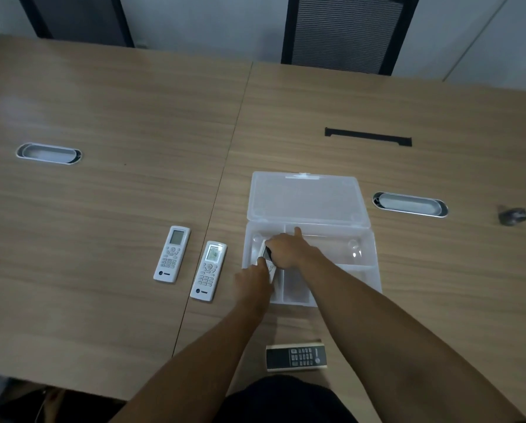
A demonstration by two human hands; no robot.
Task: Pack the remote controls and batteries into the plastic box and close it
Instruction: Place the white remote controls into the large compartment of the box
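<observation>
A clear plastic box lies open on the wooden table, its lid flat behind it. Both my hands hold a white remote over the box's left compartment. My right hand grips its upper end, index finger stretched out. My left hand holds its lower end. Two more white remotes lie face up left of the box, one near it and one farther left. A dark remote lies sideways near the table's front edge. I see no batteries.
Two oval cable grommets and a black cable slot are set in the table. A small dark object sits at far right. A black mesh chair stands behind the table.
</observation>
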